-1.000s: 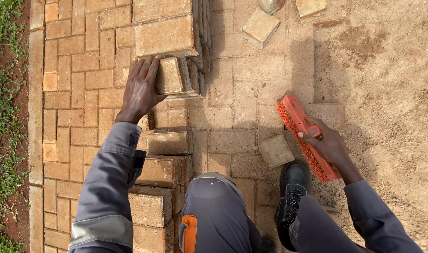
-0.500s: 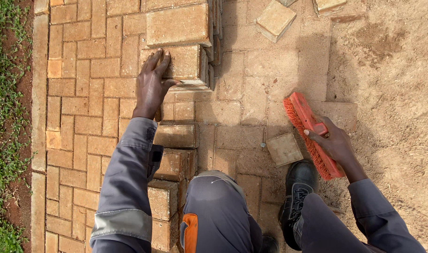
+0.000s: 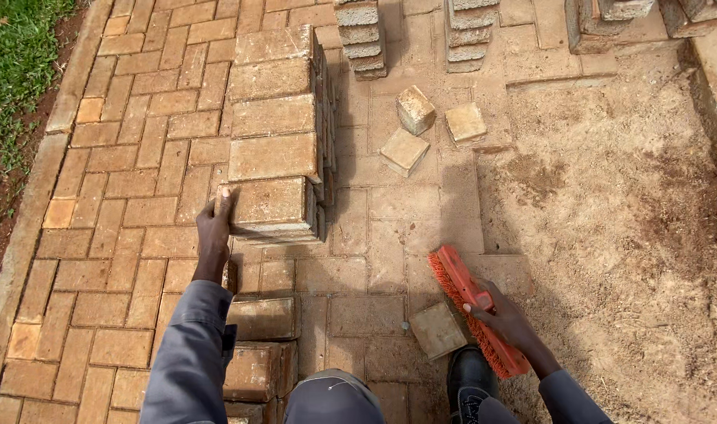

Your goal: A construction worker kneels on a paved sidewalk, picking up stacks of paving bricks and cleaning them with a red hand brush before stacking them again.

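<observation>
The left hand (image 3: 215, 229), left of centre in the frame, has its grip closed on the near left edge of the top paving brick (image 3: 270, 206) at the near end of a brick stack (image 3: 276, 118) that runs toward the upper middle. The right hand (image 3: 506, 318), at lower right, is closed around the back of an orange brush (image 3: 472, 302) lying on the paved ground (image 3: 123, 212), bristles toward the left. A loose paver (image 3: 438, 330) lies just left of the brush, a black boot (image 3: 472, 385) below it, three more loose blocks (image 3: 433, 126) sit above centre, and bare sand (image 3: 625, 220) fills the right side.

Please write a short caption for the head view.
Left hand grips a paving brick; right hand holds an orange brush.
</observation>
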